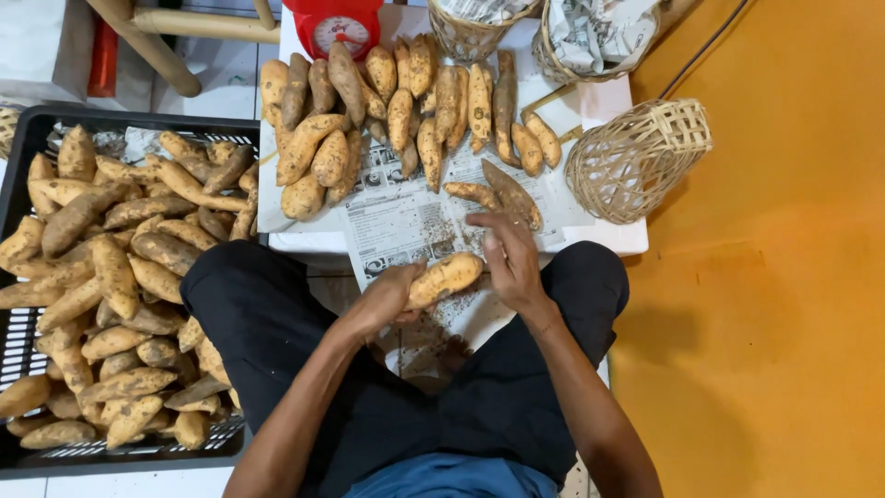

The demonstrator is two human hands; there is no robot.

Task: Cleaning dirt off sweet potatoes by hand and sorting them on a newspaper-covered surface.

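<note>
Orange-skinned and dusted with soil, one sweet potato (pixel 444 279) sits in the person's left hand (pixel 385 301), held out over the lap just in front of the low white tabletop (pixel 608 238). The left fingers are wrapped under its near end, gripping it firmly. The right hand (pixel 510 261) is at the tuber's far tip, fingers loosely curled and spread against it, holding nothing of their own; they look to be rubbing or brushing the skin. Crumbs of dirt speckle the newspaper sheet (pixel 406 221) spread on the tabletop and hanging over its edge below the hands, so I judge this to be the cleaning step: soil is being worked off one root by hand.

To the person's left a black plastic crate (pixel 28 138) is heaped with muddier sweet potatoes (pixel 111 277). On the tabletop beyond the hands lies a pile of cleaner-looking sweet potatoes (pixel 369 120), with two loose ones (pixel 498 192) lying just beyond the right hand. A woven basket (pixel 636 161) lies on its side at the right end, two paper-lined baskets (pixel 544 32) stand at the back, and a red kitchen scale (pixel 336 28) stands behind the pile.

By my reckoning the held root needs turning in the left hand so the right can reach the unbrushed side, with a steady grip so it does not slip onto the lap.
</note>
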